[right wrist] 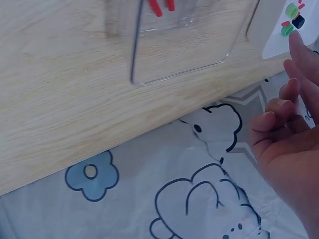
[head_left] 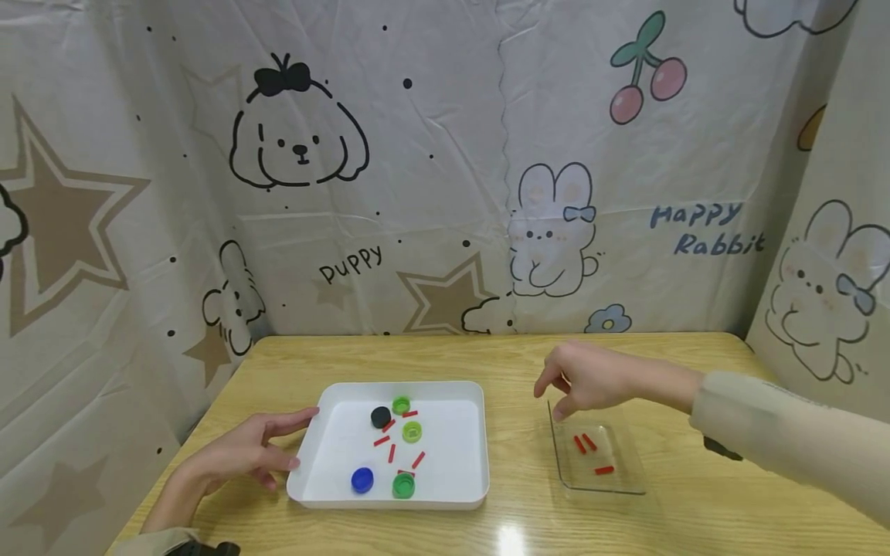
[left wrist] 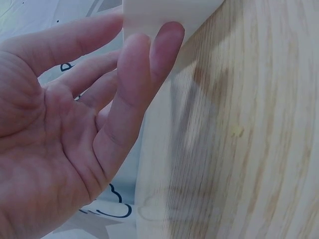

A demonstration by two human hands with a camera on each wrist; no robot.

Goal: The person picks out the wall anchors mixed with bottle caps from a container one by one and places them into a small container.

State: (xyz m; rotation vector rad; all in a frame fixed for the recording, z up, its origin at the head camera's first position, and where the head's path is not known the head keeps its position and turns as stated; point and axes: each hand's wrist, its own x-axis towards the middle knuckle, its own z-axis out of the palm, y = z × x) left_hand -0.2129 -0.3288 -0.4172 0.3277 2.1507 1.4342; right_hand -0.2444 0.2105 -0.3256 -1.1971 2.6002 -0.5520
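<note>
On the left, my left hand (head_left: 239, 448) touches the side of the white tray (head_left: 455, 436) with its thumb and fingertips, the fingers fairly straight. Inside the tray lie a black cap (head_left: 380, 417), a blue cap (head_left: 362, 480), a green cap (head_left: 403, 486), two lighter green caps (head_left: 412, 432) and several short red sticks (head_left: 382, 441). My right hand (head_left: 587, 376) hovers over the far left corner of a clear plastic box (head_left: 605, 491). Its thumb and index finger stand apart with nothing visible between them. Three red sticks (head_left: 604, 469) lie in the clear box.
Both containers stand on a light wooden table (head_left: 518, 463), with a strip of tabletop between them. A printed cloth (head_left: 445, 154) hangs behind the table's far edge and along both sides.
</note>
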